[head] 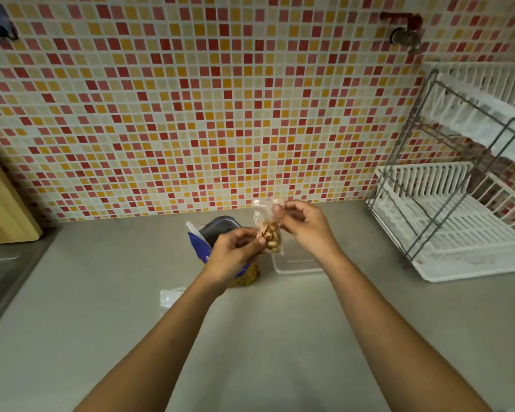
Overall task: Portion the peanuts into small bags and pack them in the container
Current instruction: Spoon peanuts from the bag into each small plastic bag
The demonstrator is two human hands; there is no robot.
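Observation:
A small clear bag with peanuts in its lower half hangs in the air above the counter. My left hand pinches its filled lower part. My right hand pinches its upper part near the mouth. Behind my left hand stands the big blue peanut package, open at the top and partly hidden. A clear plastic container lies on the counter under my right wrist. A spare empty small bag lies flat by my left forearm.
A white and wire dish rack fills the right side of the grey counter. A wooden board leans at the left above a steel sink edge. The tiled wall carries a tap.

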